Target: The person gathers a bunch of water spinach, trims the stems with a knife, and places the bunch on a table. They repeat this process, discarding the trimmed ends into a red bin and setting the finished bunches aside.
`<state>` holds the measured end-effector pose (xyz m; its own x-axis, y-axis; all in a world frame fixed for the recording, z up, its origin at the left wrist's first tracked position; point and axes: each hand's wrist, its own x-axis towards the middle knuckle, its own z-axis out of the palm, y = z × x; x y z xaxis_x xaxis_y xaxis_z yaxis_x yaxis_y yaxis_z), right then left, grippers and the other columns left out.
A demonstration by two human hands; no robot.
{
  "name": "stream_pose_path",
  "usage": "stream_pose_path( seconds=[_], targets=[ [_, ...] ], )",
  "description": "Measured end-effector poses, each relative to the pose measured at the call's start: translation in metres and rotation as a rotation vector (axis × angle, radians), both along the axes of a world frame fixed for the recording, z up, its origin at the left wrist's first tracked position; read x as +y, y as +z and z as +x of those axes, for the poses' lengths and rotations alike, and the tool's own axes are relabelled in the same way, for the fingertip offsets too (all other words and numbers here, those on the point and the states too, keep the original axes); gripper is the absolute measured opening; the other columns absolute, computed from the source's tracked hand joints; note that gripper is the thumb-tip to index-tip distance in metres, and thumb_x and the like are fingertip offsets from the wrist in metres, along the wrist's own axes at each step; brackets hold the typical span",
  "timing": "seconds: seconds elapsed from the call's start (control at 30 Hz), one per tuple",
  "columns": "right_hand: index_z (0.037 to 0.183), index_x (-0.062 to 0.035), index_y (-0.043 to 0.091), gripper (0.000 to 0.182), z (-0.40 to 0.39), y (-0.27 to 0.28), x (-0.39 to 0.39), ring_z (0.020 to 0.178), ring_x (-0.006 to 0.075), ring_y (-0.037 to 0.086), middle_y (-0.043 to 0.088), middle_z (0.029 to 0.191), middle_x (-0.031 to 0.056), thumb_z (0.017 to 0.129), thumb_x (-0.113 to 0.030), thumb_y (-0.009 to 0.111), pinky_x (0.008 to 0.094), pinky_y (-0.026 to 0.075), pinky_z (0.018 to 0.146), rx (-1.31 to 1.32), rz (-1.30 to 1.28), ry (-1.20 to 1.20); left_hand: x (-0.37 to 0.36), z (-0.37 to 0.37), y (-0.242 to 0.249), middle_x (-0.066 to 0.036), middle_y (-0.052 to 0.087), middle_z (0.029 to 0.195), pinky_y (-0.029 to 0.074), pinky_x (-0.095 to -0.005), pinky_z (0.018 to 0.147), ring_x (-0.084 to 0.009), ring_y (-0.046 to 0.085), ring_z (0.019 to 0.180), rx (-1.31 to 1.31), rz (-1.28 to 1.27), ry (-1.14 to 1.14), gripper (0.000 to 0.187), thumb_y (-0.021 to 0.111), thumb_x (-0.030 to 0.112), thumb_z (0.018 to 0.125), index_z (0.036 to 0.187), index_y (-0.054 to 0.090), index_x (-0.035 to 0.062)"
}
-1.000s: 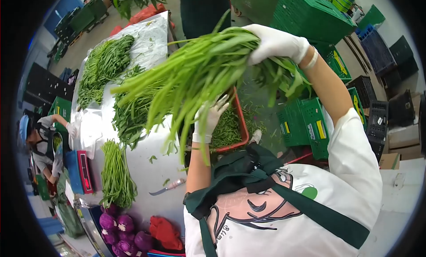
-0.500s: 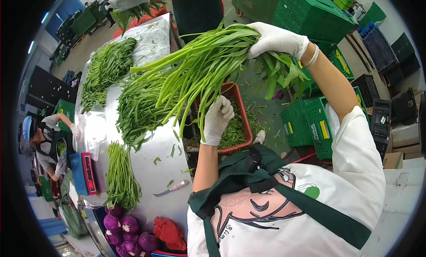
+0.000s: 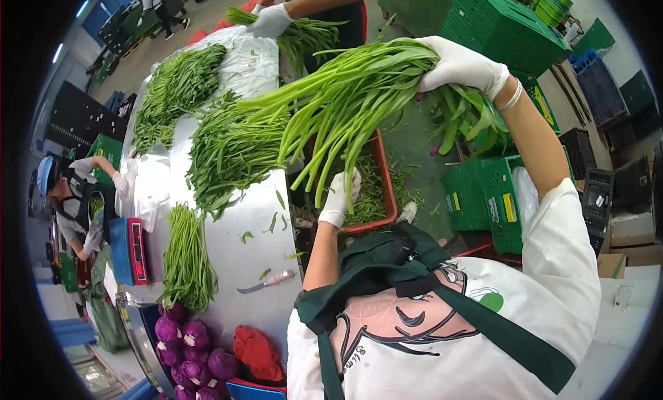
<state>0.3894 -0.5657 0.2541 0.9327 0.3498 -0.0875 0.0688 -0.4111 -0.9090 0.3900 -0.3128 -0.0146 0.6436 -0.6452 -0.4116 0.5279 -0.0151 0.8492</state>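
Note:
My right hand (image 3: 461,65), in a white glove, grips a large bunch of water spinach (image 3: 366,89) by its leafy part. The pale stems fan out to the left and hang down. Below those stem ends is my gloved left hand (image 3: 341,196), its fingers curled closed; stems cross in front of it, and what it holds, if anything, is hidden. An orange-red crate (image 3: 385,166) with cut green scraps stands under the bunch. On the metal table (image 3: 242,251) beside my left hand lie a heap of leafy greens (image 3: 231,144) and a hooked knife (image 3: 268,281).
Another heap of greens (image 3: 183,82) and a bundle of stems (image 3: 186,265) lie on the table. Purple cabbages (image 3: 195,334), a red cloth (image 3: 257,351) and a scale (image 3: 131,251) are nearby. Green crates (image 3: 503,206) stand right. Co-workers' gloved hands (image 3: 271,20) hold greens across the table.
My right hand and the bunch have shifted slightly right in view. My left hand is lower, further beneath the stems. The co-worker's hands opposite have moved right and down with their greens.

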Motion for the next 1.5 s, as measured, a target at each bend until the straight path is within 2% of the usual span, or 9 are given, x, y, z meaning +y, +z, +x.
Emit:
stream_pose_path(
  seconds=[0.07, 0.13, 0.3, 0.77, 0.87, 0.93, 1.0, 1.17, 1.5],
  targets=[
    [0.123, 0.0057, 0.049, 0.059, -0.002, 0.001, -0.006, 0.094, 0.0108, 0.055, 0.062, 0.108, 0.0065, 0.066, -0.003, 0.065, 0.0253, 0.047, 0.086, 0.005, 0.023, -0.036, 0.015, -0.007, -0.042, -0.005, 0.053, 0.063, 0.043, -0.0334, 0.055, -0.0189, 0.052, 0.058, -1.017, 0.416, -0.082, 0.033, 0.052, 0.035, 0.088, 0.073, 0.052, 0.005],
    [0.12, 0.0052, 0.051, 0.055, -0.002, 0.0, -0.009, 0.09, 0.0104, 0.055, 0.062, 0.104, 0.0054, 0.067, -0.004, 0.064, 0.0248, 0.046, 0.084, -0.017, 0.026, -0.055, 0.028, -0.021, -0.032, -0.015, 0.057, 0.107, 0.045, -0.0333, 0.086, -0.0228, 0.056, 0.099, -1.055, 0.875, -0.173, 0.054, 0.068, 0.029, 0.077, 0.121, 0.05, 0.0043],
    [0.12, 0.0055, 0.052, 0.054, -0.012, -0.001, -0.004, 0.089, 0.0099, 0.055, 0.062, 0.103, 0.0053, 0.069, -0.006, 0.063, 0.0233, 0.045, 0.086, -0.043, 0.02, -0.068, 0.062, -0.035, 0.08, -0.012, 0.048, 0.13, 0.03, -0.0339, 0.105, -0.0242, 0.042, 0.125, -0.543, 0.014, 0.349, 0.058, 0.05, 0.008, 0.072, 0.13, 0.044, -0.001],
    [0.127, 0.006, 0.046, 0.065, -0.005, -0.005, -0.005, 0.102, 0.0101, 0.051, 0.059, 0.115, 0.0056, 0.064, 0.001, 0.061, 0.0238, 0.039, 0.095, 0.001, -0.101, -0.031, 0.064, -0.04, 0.074, 0.009, 0.02, 0.048, 0.015, -0.0241, 0.038, -0.0058, 0.013, 0.038, 0.295, -0.622, 0.242, 0.035, 0.044, 0.026, 0.096, 0.063, 0.036, 0.0157],
    [0.128, 0.0062, 0.045, 0.067, -0.006, -0.002, -0.018, 0.103, 0.0102, 0.051, 0.058, 0.116, 0.0059, 0.063, 0.001, 0.061, 0.0241, 0.039, 0.096, 0.007, -0.07, -0.061, 0.083, -0.028, 0.03, 0.007, 0.032, 0.053, 0.026, -0.0239, 0.042, -0.0074, 0.026, 0.041, 0.17, -0.436, 0.271, 0.032, 0.045, 0.028, 0.095, 0.068, 0.043, 0.0124],
    [0.129, 0.0059, 0.044, 0.069, -0.007, 0.002, -0.023, 0.103, 0.0101, 0.051, 0.058, 0.117, 0.006, 0.063, 0.0, 0.062, 0.0244, 0.039, 0.096, 0.035, -0.045, -0.059, 0.062, -0.033, 0.005, -0.009, 0.058, 0.083, 0.047, -0.0322, 0.07, -0.0175, 0.057, 0.074, -0.364, 0.233, 0.111, 0.031, 0.053, 0.036, 0.09, 0.095, 0.058, 0.0057],
    [0.13, 0.0054, 0.043, 0.071, -0.01, 0.007, -0.023, 0.104, 0.0101, 0.051, 0.057, 0.118, 0.0059, 0.062, 0.0, 0.062, 0.0248, 0.039, 0.097, 0.091, 0.002, -0.037, 0.057, -0.042, 0.006, -0.024, 0.035, 0.141, 0.026, -0.0382, 0.109, -0.0357, 0.031, 0.134, -0.724, 1.335, -0.395, 0.082, 0.066, 0.053, 0.073, 0.134, 0.042, 0.0038],
    [0.126, 0.0055, 0.046, 0.072, -0.017, 0.02, -0.008, 0.107, 0.0107, 0.051, 0.057, 0.117, 0.0065, 0.058, -0.002, 0.066, 0.0267, 0.039, 0.097, 0.108, -0.06, 0.11, 0.087, 0.05, -0.021, -0.009, 0.051, 0.13, 0.037, -0.0331, 0.1, -0.0212, 0.048, 0.119, -0.473, 0.048, 0.303, 0.053, 0.046, 0.04, 0.096, 0.131, 0.046, 0.0001],
    [0.122, 0.0051, 0.05, 0.062, 0.002, 0.051, 0.028, 0.094, 0.0129, 0.057, 0.063, 0.107, 0.0085, 0.063, -0.004, 0.069, 0.0265, 0.046, 0.088, 0.033, -0.098, 0.432, -0.008, 0.033, 0.144, -0.027, 0.038, 0.137, 0.034, -0.0522, 0.103, -0.0409, 0.048, 0.117, 0.082, -0.798, -0.337, 0.072, 0.033, 0.054, 0.094, 0.139, 0.03, -0.0026]
  ],
)
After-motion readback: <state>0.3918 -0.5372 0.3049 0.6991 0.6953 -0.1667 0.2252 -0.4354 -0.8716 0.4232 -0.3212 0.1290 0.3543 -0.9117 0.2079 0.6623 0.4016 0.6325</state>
